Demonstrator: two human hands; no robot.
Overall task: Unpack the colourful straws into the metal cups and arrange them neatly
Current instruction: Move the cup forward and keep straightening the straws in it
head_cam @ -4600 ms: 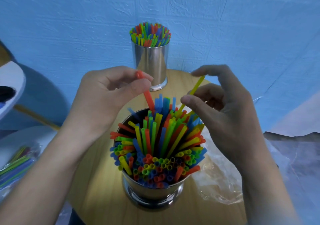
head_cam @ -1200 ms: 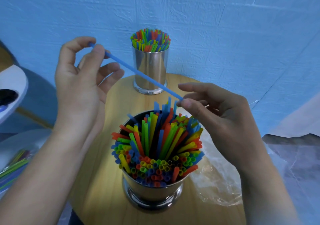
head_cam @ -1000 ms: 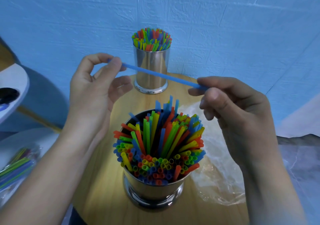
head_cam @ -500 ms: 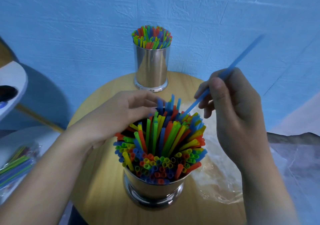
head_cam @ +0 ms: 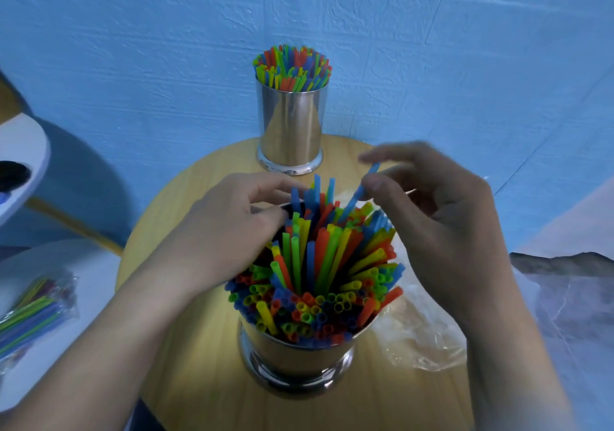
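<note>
The near metal cup [head_cam: 295,361] stands upright on the tabletop [head_cam: 212,390]. It is polished, has a flared foot, and is crammed with red, orange, yellow, green and blue straws [head_cam: 319,264] that fan outward unevenly, several sticking up higher at the far side. One blue straw [head_cam: 357,196] leans rightward out of that far side, pinched by the right hand [head_cam: 442,224]. The far metal cup [head_cam: 290,124], tall and straight-walled, stands upright at the tabletop's far edge, its far bundle [head_cam: 292,68] packed nearly level. A wrapped pack of straws [head_cam: 31,314] lies flat at the left, off the tabletop.

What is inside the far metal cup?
Colourful straws stand upright in the far cup, their tips above its rim. Their lower parts and the cup's bottom are hidden by its wall.
</note>
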